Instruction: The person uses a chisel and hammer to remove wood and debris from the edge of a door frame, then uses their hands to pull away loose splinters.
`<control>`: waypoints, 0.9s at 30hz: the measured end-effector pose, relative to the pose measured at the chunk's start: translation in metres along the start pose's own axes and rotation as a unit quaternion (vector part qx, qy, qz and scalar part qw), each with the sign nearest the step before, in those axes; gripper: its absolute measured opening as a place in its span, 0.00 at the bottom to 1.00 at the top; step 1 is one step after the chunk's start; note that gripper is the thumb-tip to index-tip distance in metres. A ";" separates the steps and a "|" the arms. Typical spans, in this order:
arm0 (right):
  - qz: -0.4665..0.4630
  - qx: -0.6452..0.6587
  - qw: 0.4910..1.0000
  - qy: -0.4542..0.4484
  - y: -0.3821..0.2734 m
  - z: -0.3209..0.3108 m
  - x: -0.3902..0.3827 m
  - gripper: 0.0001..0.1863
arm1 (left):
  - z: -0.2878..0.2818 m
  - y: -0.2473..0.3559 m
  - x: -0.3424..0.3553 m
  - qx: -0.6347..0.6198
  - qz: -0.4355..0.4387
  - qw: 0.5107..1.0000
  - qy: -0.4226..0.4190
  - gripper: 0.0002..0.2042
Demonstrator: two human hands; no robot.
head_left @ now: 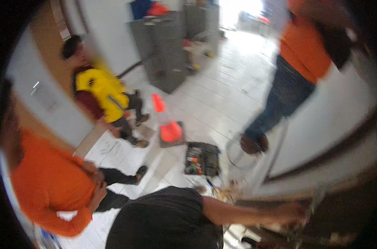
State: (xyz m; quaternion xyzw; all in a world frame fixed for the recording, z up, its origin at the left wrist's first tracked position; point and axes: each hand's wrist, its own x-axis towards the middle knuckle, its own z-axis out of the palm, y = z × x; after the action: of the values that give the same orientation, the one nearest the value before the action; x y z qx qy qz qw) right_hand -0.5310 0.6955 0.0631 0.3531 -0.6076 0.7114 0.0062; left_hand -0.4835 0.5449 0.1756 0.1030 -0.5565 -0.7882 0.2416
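Note:
A black-sleeved arm, which I take for my left, crosses the lower middle of the view and stretches to the right. At its end my left hand is smeared by motion, so its fingers do not show clearly. The hand is in front of a dark brown surface at the lower right. Close beside the fingers is a thin, pale, blurred thing, and whether I hold it is not clear. My right hand is out of view.
An open black toolbox lies on the white tiled floor, near an orange-and-white cone. Orange-shirted people stand left and right; one in a yellow vest is beyond. Grey cabinets stand behind.

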 end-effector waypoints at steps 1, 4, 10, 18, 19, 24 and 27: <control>0.015 0.002 1.000 0.008 0.002 0.003 0.000 0.26 | 0.000 -0.008 0.008 0.026 0.020 0.999 0.025 0.20; 0.058 0.053 0.997 0.013 -0.005 0.014 -0.001 0.27 | -0.013 0.000 0.004 -0.041 -0.087 0.992 0.086 0.17; 0.100 0.092 0.988 -0.069 -0.039 -0.010 -0.012 0.23 | 0.023 -0.011 -0.004 -0.089 -0.090 0.992 0.016 0.17; 0.107 0.081 0.991 -0.013 -0.042 -0.002 -0.007 0.27 | 0.018 -0.005 0.012 -0.124 -0.085 0.988 0.038 0.19; 0.099 0.077 0.992 -0.012 -0.040 -0.003 -0.008 0.26 | 0.016 -0.005 0.013 -0.141 -0.083 0.986 0.027 0.19; 0.094 0.077 0.993 0.008 -0.038 0.002 -0.006 0.24 | 0.013 0.002 0.018 -0.140 -0.097 0.985 0.037 0.19; 0.082 0.076 0.994 0.021 -0.039 0.001 -0.008 0.21 | 0.015 0.001 0.018 -0.142 -0.092 0.985 0.039 0.18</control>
State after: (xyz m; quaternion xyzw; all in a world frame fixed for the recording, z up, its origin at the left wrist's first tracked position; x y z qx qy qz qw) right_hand -0.5075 0.7076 0.0927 0.2864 -0.5789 0.7605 -0.0665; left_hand -0.5050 0.5485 0.1840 0.1489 -0.4178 -0.8733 0.2016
